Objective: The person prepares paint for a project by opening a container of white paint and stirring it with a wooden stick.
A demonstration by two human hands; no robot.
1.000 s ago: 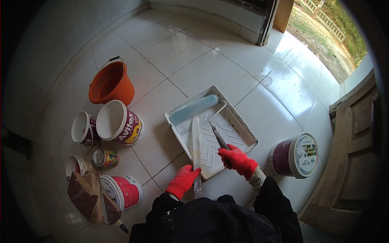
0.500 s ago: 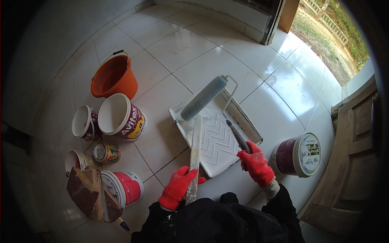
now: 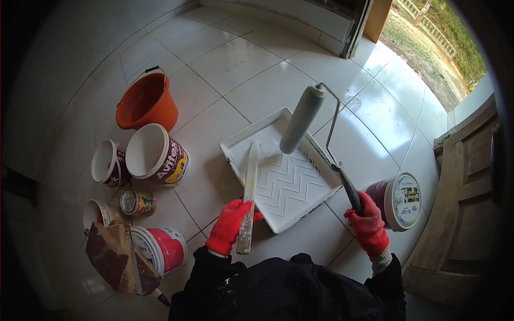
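The paint roller [image 3: 302, 119] now hangs lifted above the white paint tray [image 3: 292, 187] at frame centre — half a second ago it lay in it. The right hand [image 3: 367, 224], red-gloved, is clenched on its handle; the left hand [image 3: 229, 224] grips a flat stir stick [image 3: 249, 192] reaching into the tray. At left stand an orange bucket [image 3: 145, 102] and open paint tubs [image 3: 155, 155] — white inside.

Right hand [image 3: 368, 224], red-gloved, grips paint roller [image 3: 302, 119] handle, roller raised above white tray [image 3: 284, 179]. Left hand [image 3: 229, 224] holds paint-coated stick [image 3: 249, 195]; tray lies just beyond it.
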